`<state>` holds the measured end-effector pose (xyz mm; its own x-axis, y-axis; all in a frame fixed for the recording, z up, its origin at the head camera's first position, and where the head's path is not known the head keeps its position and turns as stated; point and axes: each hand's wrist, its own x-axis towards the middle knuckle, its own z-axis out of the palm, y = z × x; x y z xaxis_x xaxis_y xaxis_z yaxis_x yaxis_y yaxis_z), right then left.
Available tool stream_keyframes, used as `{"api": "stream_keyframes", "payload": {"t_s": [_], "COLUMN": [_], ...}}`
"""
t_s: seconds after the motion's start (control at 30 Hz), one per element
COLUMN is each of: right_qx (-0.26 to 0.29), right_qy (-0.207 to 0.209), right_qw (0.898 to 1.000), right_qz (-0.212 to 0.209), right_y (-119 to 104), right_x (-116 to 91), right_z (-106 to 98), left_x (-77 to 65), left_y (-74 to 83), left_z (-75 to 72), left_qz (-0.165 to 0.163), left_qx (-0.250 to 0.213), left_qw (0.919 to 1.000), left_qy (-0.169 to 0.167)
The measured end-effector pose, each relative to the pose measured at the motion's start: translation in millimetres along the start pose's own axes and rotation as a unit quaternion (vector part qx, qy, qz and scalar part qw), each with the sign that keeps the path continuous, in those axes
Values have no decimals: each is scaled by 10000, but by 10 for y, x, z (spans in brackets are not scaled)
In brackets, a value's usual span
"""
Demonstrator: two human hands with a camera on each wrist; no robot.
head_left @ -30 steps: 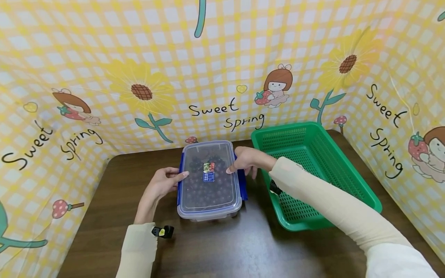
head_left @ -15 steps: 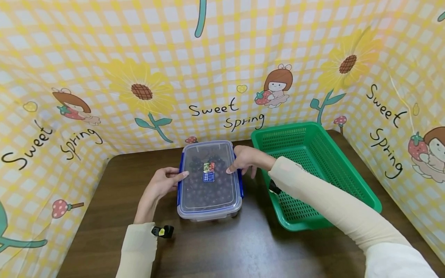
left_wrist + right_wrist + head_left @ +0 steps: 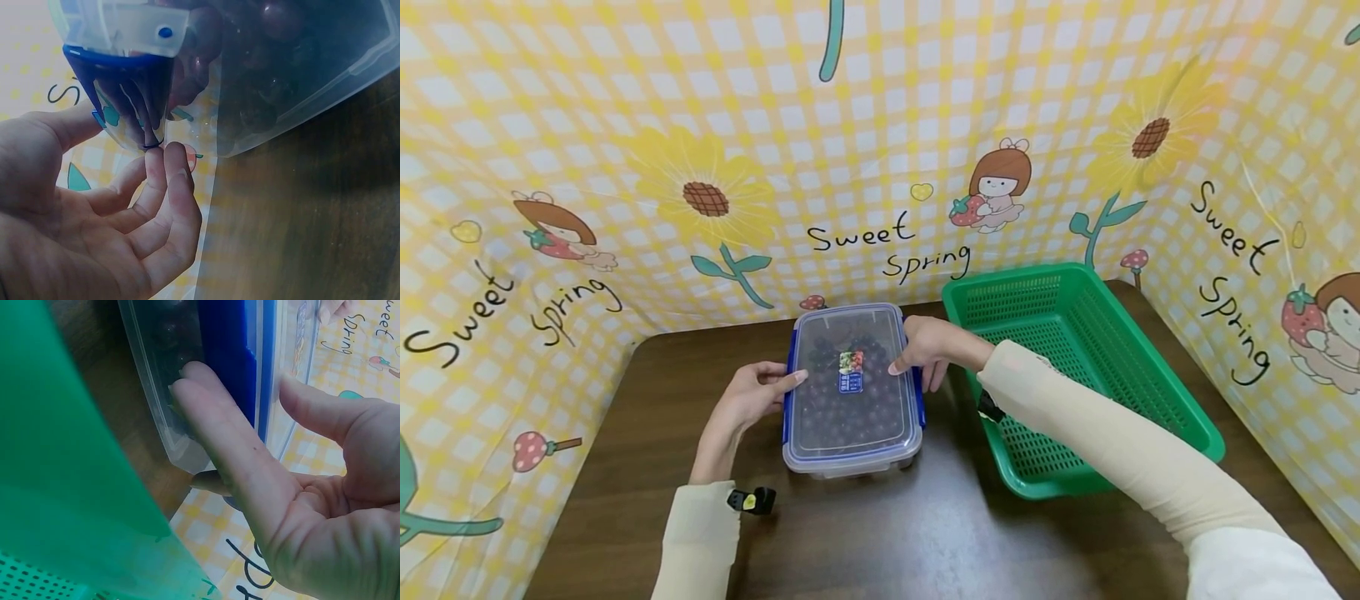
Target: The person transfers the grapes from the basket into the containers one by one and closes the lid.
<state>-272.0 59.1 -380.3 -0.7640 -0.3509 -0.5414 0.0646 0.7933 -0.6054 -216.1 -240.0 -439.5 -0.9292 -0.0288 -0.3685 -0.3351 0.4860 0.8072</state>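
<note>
A clear plastic food storage container with blue side latches lies on the table, dark grapes showing through its lid. My left hand holds its left side, thumb on the lid's edge. In the left wrist view, that hand's curled fingertips meet the lower end of the left blue latch. Across the box, my right hand has its thumb on the lid. Its nearly straight fingers press against the right blue latch, which lies flat along the container's side.
A green perforated plastic basket stands just right of the container, beneath my right forearm. Dark wooden table extends in front. A yellow checked cloth with printed flowers and lettering rises behind and on both sides.
The right latch stuck outward one second ago and now lies against the container's side. My right fingers have moved inward onto it. The left hand and the container have stayed put.
</note>
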Motion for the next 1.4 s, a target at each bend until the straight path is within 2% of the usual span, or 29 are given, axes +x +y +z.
{"api": "stream_keyframes", "payload": {"t_s": [0.37,0.97,1.27,1.4], "right_qx": [331,156,194,223], "right_qy": [135,323,341,336], "right_qw": [9993,9994,9992,9992], "right_qz": [-82,-9,18,3], "right_y": [12,0,-3,-3], "right_x": [-32,-37,-25,-26], "right_z": [24,49,38,49], "left_x": [3,-1,-87,-99], "left_y": [-3,-19,18,7], "left_z": [7,25,87,95], "left_qz": [26,-41,185,225], "left_qx": [-35,-86,176,294], "left_qw": [10000,10000,9984,9974], "left_qy": [-40,-27,496,612]}}
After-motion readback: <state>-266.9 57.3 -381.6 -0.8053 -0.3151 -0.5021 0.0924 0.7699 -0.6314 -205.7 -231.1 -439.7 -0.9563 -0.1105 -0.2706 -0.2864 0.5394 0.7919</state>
